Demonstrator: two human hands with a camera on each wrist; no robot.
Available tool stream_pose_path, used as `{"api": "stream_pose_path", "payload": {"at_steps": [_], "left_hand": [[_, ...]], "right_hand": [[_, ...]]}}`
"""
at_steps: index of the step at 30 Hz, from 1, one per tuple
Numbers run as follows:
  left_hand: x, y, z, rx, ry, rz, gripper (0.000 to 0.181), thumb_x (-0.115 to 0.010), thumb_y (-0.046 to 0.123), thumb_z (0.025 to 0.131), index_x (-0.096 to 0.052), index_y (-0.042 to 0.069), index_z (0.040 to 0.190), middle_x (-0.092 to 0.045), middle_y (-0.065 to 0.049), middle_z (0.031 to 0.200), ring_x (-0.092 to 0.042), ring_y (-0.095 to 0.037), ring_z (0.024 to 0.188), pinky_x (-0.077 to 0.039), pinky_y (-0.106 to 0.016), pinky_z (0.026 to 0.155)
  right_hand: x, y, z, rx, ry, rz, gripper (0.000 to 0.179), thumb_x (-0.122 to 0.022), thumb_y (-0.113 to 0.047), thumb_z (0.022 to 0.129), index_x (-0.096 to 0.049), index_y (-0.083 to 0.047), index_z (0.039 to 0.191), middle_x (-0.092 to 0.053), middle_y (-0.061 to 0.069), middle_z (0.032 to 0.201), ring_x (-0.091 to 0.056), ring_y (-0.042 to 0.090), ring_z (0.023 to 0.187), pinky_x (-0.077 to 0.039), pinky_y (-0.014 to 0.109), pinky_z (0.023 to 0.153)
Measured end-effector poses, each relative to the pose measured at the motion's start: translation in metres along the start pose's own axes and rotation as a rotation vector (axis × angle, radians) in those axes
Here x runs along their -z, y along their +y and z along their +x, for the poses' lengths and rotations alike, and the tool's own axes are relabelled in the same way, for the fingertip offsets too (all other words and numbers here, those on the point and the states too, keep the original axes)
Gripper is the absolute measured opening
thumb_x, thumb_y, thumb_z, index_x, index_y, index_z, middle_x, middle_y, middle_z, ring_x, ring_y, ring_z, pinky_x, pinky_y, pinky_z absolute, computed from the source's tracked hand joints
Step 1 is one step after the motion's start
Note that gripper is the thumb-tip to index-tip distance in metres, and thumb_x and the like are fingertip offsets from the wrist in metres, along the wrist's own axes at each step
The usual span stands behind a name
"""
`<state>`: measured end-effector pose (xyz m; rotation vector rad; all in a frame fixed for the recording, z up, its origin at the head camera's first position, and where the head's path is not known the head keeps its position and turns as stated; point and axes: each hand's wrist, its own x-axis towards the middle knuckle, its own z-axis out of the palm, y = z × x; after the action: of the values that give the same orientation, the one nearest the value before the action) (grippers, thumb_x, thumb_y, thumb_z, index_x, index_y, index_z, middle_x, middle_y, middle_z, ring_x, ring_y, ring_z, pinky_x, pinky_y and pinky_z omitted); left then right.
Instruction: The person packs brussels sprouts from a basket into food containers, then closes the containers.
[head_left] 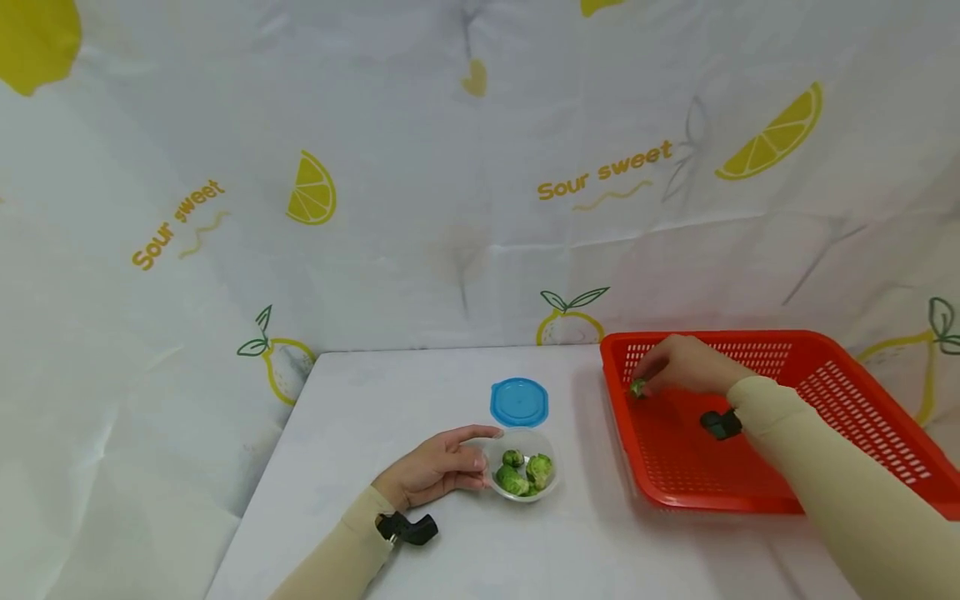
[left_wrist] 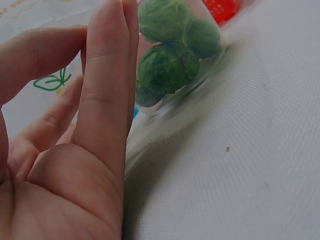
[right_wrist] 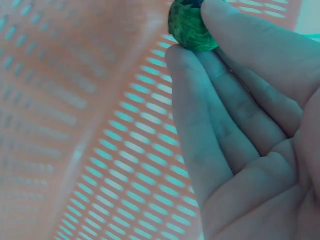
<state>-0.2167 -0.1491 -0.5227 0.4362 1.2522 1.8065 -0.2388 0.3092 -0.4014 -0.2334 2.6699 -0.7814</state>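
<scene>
My left hand (head_left: 442, 465) grips the near-left side of a small clear plastic tub (head_left: 527, 438), with a finger and thumb at its rim. Inside lie several green Brussels sprouts (head_left: 512, 480), which show through the tub wall in the left wrist view. Over at the right, my right hand (head_left: 690, 365) reaches into a red plastic basket (head_left: 693, 458). Between its thumb and fingertips it pinches one Brussels sprout (right_wrist: 192, 27), near the basket's left wall.
A round blue lid (head_left: 519, 402) lies flat just behind the tub. White cloth covers the table (head_left: 352, 417), and a lemon-printed sheet (head_left: 420, 217) hangs behind it. The basket's raised slotted walls surround the right hand.
</scene>
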Motion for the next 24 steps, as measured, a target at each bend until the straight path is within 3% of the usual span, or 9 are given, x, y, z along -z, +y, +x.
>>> {"api": "stream_pose_path", "payload": {"at_steps": [13,19,24], "left_hand": [[0.0,-0.004,-0.004,0.007,0.01,-0.035,0.06,-0.059,0.002,0.109,-0.04,0.009,0.166,-0.072,-0.003,0.1,-0.081,-0.018,0.099,-0.066,-0.028,0.095],[0.001,-0.003,-0.002,0.01,0.013,-0.031,0.058,-0.056,0.0,0.11,-0.041,0.01,0.165,-0.073,-0.003,0.098,-0.081,-0.018,0.098,-0.066,-0.028,0.094],[0.001,-0.001,0.001,0.015,0.019,-0.02,0.057,-0.056,0.0,0.11,-0.043,0.01,0.165,-0.073,-0.003,0.097,-0.081,-0.017,0.097,-0.066,-0.027,0.093]], "right_hand": [[0.025,-0.031,-0.034,-0.002,0.091,-0.022,0.032,-0.083,-0.03,0.096,-0.082,-0.014,0.123,-0.08,-0.003,0.109,-0.066,0.021,0.101,-0.064,0.041,0.087],[0.025,-0.056,-0.041,0.04,0.142,-0.04,0.029,-0.085,-0.031,0.095,-0.084,-0.017,0.12,-0.081,-0.003,0.109,-0.067,0.02,0.102,-0.06,0.033,0.083],[0.014,-0.085,-0.037,0.063,0.162,-0.003,0.028,-0.085,-0.031,0.095,-0.084,-0.016,0.118,-0.082,0.0,0.111,-0.071,0.022,0.105,-0.064,0.042,0.089]]}}
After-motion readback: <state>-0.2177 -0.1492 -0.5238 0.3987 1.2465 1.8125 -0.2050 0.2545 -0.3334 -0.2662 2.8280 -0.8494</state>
